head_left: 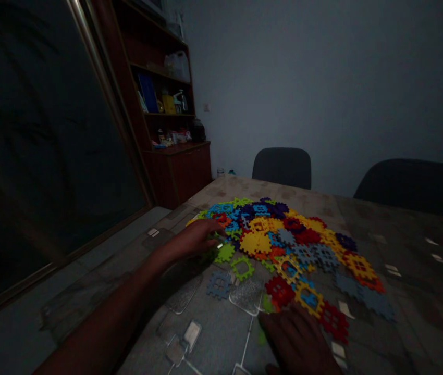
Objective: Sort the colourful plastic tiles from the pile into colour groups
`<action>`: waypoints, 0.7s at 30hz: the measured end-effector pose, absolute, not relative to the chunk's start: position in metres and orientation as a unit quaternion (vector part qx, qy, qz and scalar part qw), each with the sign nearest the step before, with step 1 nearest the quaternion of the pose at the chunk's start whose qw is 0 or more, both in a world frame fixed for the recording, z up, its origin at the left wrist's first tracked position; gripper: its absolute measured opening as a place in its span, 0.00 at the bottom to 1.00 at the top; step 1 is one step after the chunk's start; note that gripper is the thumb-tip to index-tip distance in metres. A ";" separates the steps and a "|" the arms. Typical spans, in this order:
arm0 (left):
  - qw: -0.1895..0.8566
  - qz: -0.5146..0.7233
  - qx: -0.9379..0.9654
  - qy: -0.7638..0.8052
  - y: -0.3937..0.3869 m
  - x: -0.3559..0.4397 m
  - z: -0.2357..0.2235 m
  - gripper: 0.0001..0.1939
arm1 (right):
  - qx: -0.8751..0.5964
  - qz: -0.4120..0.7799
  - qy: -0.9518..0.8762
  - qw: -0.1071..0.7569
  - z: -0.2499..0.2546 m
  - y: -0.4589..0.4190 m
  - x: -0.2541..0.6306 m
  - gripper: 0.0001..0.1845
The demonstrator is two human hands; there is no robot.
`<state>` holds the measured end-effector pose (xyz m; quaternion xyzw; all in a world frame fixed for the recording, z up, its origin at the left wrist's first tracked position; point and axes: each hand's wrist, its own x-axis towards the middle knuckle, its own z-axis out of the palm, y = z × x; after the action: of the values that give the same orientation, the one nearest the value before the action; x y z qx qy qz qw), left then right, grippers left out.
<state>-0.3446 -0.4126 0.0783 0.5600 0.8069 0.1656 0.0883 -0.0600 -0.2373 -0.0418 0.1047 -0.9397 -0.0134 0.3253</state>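
Note:
A spread-out heap of colourful plastic interlocking puzzle tiles point(255, 243) lies on the table. My left hand point(202, 235) reaches over the heap's left edge, thumb and fingers apart, close to a solid lime green tile point(225, 253). Beside that lie a lime green frame tile point(242, 267) and a grey window tile point(219, 285). At the near side my right hand point(302, 336) rests low, back up, its fingers stretched over a green piece point(261, 336) that shows only in part. Just beyond its fingers are a red tile point(279, 291) and a yellow frame tile point(309, 299).
A patterned cloth covers the table point(213, 333). Two dark chairs, one in the middle point(282, 166) and one at the right point(417, 185), stand on the far side. A wooden shelf unit point(178, 172) is at the back left, near a glass door point(49, 146). The room is dim.

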 end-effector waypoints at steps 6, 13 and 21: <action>0.124 0.102 0.562 0.812 -0.409 -0.341 0.063 0.32 | 0.149 -0.102 -0.930 0.320 -0.036 -0.204 -0.045 0.19; 0.146 0.089 0.573 0.802 -0.395 -0.315 0.061 0.33 | 0.134 -0.145 -0.925 0.326 -0.026 -0.205 -0.046 0.20; 0.202 0.132 0.620 0.747 -0.390 -0.280 0.067 0.30 | 0.059 0.010 -0.948 0.311 -0.018 -0.199 -0.030 0.24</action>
<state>-0.2802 -0.3899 0.0669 0.6200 0.7466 0.1323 0.2016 -0.0302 -0.1994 -0.0183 0.0591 -0.9484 0.0103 0.3113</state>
